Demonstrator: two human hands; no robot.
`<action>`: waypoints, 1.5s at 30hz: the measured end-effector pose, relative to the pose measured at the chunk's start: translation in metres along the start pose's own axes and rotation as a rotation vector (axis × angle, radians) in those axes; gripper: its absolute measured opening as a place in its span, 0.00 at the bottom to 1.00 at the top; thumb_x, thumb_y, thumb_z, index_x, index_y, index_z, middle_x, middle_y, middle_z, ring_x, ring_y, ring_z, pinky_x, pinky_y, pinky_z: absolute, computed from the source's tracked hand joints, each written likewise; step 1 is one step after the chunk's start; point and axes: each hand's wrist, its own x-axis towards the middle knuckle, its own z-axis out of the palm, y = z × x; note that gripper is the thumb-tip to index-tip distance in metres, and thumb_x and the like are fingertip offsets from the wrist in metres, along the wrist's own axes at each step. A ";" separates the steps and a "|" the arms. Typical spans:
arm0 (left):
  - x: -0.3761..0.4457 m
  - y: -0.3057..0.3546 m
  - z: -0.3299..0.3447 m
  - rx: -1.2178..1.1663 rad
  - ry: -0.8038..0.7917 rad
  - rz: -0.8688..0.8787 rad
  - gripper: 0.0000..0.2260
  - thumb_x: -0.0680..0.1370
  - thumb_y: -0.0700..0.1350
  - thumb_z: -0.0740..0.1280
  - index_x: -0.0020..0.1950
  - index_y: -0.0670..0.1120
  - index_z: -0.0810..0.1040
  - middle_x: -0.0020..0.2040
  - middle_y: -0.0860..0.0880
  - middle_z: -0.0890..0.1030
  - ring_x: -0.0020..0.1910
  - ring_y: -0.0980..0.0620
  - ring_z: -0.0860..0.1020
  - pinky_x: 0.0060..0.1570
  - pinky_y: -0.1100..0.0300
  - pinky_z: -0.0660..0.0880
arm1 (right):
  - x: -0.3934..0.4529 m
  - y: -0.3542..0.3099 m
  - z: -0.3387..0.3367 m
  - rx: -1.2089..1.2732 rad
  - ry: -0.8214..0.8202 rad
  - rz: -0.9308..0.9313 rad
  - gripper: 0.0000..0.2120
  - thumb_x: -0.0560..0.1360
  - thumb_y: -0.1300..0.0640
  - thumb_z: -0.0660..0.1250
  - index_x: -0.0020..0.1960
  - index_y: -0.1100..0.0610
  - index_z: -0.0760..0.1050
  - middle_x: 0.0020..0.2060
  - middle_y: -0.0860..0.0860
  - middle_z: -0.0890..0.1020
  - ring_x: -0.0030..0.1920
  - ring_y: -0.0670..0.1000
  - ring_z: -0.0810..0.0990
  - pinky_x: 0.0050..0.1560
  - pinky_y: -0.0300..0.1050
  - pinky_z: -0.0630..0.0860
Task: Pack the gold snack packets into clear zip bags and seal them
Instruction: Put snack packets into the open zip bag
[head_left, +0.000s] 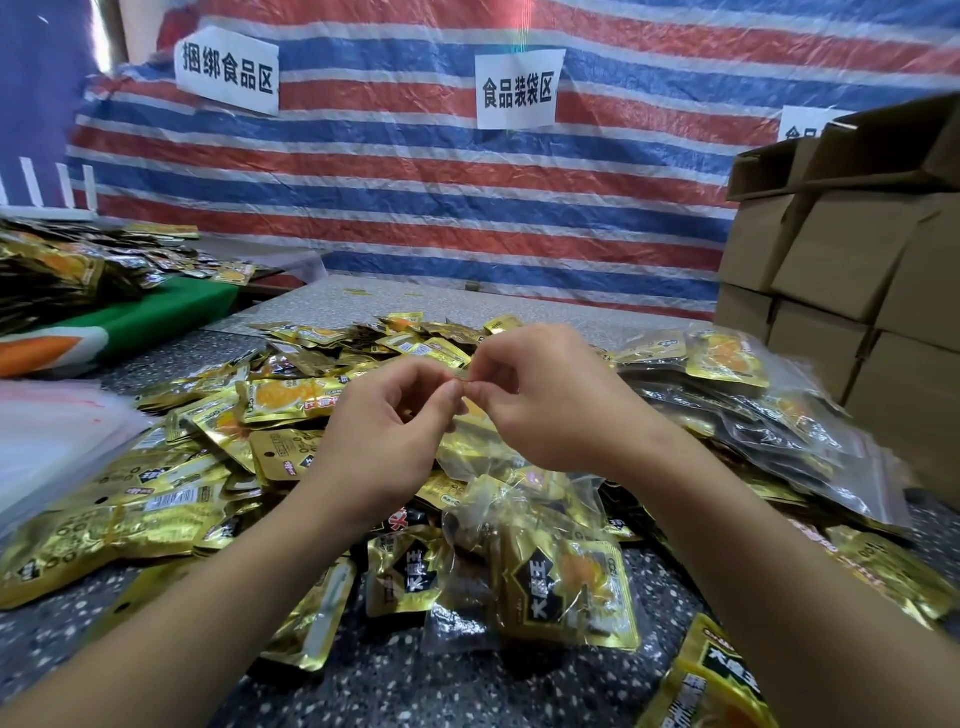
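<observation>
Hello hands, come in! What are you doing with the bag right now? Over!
Left hand and right hand both pinching the top strip of a clear zip bag, gold packets inside. Seal not confirmed. Loose gold packets heaped around; nothing blocking.

Bright, even light; wide-angle bending and blur toward the edges.

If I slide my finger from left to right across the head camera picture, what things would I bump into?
Stack of empty clear plastic bags → loose pile of gold foil snack packets → left hand → right hand → filled clear zip bags → stacked brown cardboard boxes.
</observation>
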 end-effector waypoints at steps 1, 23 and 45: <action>0.000 0.000 0.000 0.002 0.006 -0.002 0.08 0.80 0.39 0.66 0.43 0.50 0.80 0.38 0.51 0.83 0.35 0.56 0.79 0.37 0.60 0.76 | 0.000 0.000 0.000 0.005 0.003 0.004 0.07 0.78 0.54 0.68 0.41 0.49 0.78 0.32 0.43 0.75 0.36 0.46 0.75 0.35 0.43 0.68; 0.004 0.002 -0.007 0.069 0.156 0.064 0.12 0.80 0.39 0.67 0.40 0.54 0.81 0.37 0.56 0.82 0.33 0.61 0.78 0.34 0.63 0.75 | 0.003 0.020 -0.012 -0.064 -0.071 0.084 0.10 0.80 0.50 0.65 0.40 0.46 0.72 0.35 0.43 0.74 0.35 0.43 0.72 0.33 0.43 0.66; 0.013 -0.006 -0.018 0.148 0.259 -0.004 0.11 0.81 0.42 0.66 0.40 0.47 0.82 0.35 0.53 0.81 0.33 0.64 0.75 0.33 0.73 0.70 | -0.001 0.074 -0.045 -0.053 -0.158 0.123 0.06 0.79 0.55 0.67 0.44 0.49 0.77 0.41 0.49 0.81 0.42 0.51 0.79 0.43 0.46 0.76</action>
